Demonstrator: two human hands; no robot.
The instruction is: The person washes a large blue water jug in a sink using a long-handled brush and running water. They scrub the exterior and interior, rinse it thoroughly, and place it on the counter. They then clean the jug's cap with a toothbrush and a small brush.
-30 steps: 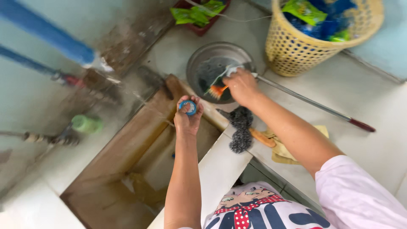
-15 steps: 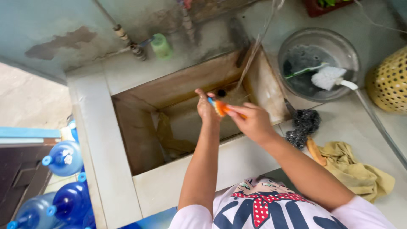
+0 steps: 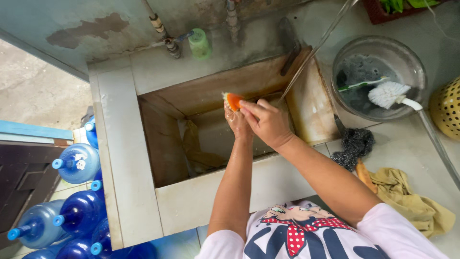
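Observation:
My left hand [image 3: 235,125] and my right hand [image 3: 266,123] are pressed together over a deep concrete sink [image 3: 125,144]. Between them is a small orange scrubber [image 3: 233,100]. It sticks out above the left fingers, and my right fingertips lie against it. Anything else inside the left palm is hidden. A thin stream of water [image 3: 311,55] slants down from the upper right toward the sink, close to the hands.
A round metal basin [image 3: 417,72] on the right holds a white brush [image 3: 387,93] and a green toothbrush. A dark steel-wool pad [image 3: 355,144] and yellow cloth [image 3: 412,204] lie on the counter. A yellow basket [image 3: 448,108] is at the right edge, blue water bottles [image 3: 76,163] at the left, and a green tap [image 3: 199,43] behind.
My right hand left the metal basin with the orange scrubber and joined my left hand over the sink. The view swung left, and the blue cap in my left fingers is out of sight.

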